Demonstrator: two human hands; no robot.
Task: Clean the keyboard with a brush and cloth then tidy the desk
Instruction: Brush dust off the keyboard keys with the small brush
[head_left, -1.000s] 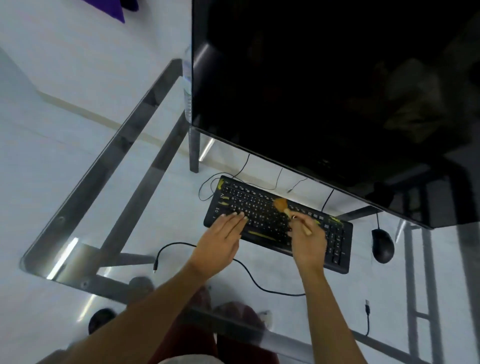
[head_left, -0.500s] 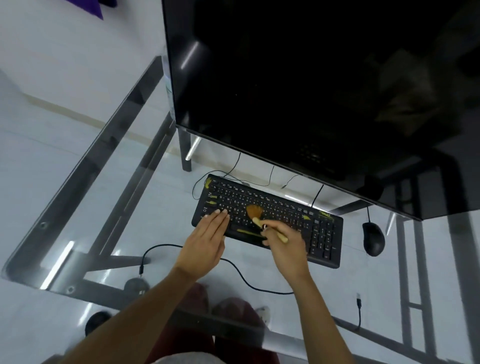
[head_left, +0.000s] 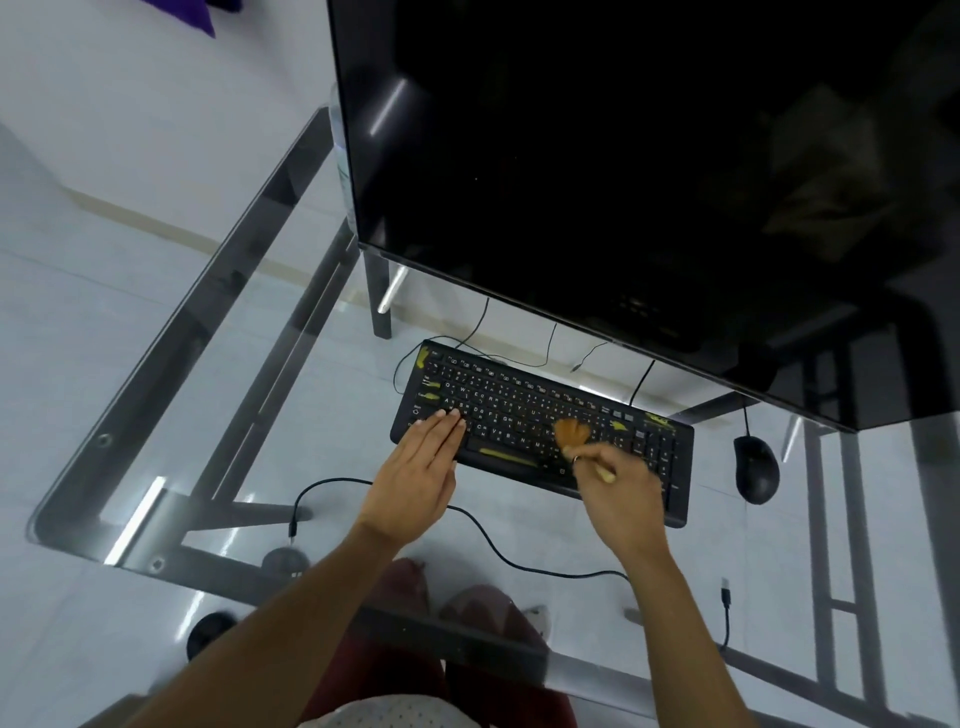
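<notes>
the keyboard (head_left: 540, 421) lies flat on the glass table (head_left: 218, 332), under the fingertips of the left hand (head_left: 415, 483) and running on beneath the right hand (head_left: 621, 499). it is a long, thin slab of black plastic with rows of small raised keys and worn yellow marks; it looks light enough to skate on smooth glass, so pinning it at one end is the sensible hold, and that is what the left hand does, open and flat with fingers pressed together on the near-left keys. the right hand is closed around the brush (head_left: 576, 439), pinching its pale slim handle low down, close to the metal band, which should give good control. the bristles are a soft orange-brown tuft, splayed against the keys just ahead of the right hand's knuckles; they look springy and harmless to keycaps. the keys probably wobble and could pop off under hard sideways force, so light strokes suit. a thin black cable (head_left: 483, 530) curls limp across the glass between the wrists. a smooth, rounded black mouse (head_left: 756, 467) sits well to the right of the right hand. no cloth is in view.
</notes>
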